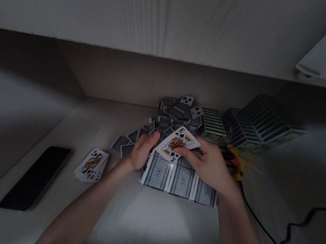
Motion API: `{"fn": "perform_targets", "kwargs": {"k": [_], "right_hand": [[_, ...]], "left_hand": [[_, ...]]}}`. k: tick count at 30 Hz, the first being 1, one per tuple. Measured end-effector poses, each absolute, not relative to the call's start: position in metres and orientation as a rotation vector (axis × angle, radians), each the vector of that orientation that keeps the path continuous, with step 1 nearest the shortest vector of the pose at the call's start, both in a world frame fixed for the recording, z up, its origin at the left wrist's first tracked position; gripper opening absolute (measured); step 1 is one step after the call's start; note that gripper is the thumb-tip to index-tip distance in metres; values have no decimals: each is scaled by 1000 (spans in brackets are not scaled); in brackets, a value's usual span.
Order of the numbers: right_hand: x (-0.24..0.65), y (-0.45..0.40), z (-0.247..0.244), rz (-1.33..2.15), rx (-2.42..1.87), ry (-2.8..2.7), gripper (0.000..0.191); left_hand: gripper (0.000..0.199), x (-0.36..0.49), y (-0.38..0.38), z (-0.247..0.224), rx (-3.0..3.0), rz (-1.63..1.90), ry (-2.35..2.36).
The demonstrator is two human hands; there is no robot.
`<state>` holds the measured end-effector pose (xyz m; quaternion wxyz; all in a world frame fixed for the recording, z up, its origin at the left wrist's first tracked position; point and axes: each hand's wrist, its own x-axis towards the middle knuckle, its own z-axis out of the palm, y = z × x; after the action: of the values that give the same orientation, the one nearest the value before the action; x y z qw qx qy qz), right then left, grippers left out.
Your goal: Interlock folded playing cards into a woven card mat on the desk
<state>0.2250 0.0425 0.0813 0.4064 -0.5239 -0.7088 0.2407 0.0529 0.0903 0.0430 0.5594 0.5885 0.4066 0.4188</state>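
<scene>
Centrally, just over the upper edge of the row of green-backed playing cards (180, 180): a king of spades card (177, 144), face up and tilted, held between both hands; left hand (143, 149) above the row's left end, fingers curled and closed against the card's left edge; right hand (206, 164) above the row's right end, fingers extended and pressing across the card's lower face, thumb hidden. Behind the row, a loose heap of face-down cards (179, 114); behind its right end, striped card stacks (261, 123). Left of the row, a small stack topped by a queen of spades (92, 164); farther left, a black smartphone (35, 178). Right of the row, a yellow object (237, 162) and a black cable (269, 233). Likely risks: a slack pinch, with the king of spades card slipping onto the row; a low wrist or stray fingertip, with the row's even spacing disturbed; a brush against the heap, with loose cards sliding; the cable, a possible snag for the right forearm.
</scene>
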Motion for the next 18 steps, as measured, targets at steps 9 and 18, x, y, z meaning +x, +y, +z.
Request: {"fn": "perform_targets", "kwargs": {"k": [9,18], "right_hand": [[223,41,84,612,-1337,-1910,14],[222,38,86,680,-1356,-1957,18]], "left_hand": [[54,54,88,34,1270,936,876],[53,54,86,35,1265,929,839]]}}
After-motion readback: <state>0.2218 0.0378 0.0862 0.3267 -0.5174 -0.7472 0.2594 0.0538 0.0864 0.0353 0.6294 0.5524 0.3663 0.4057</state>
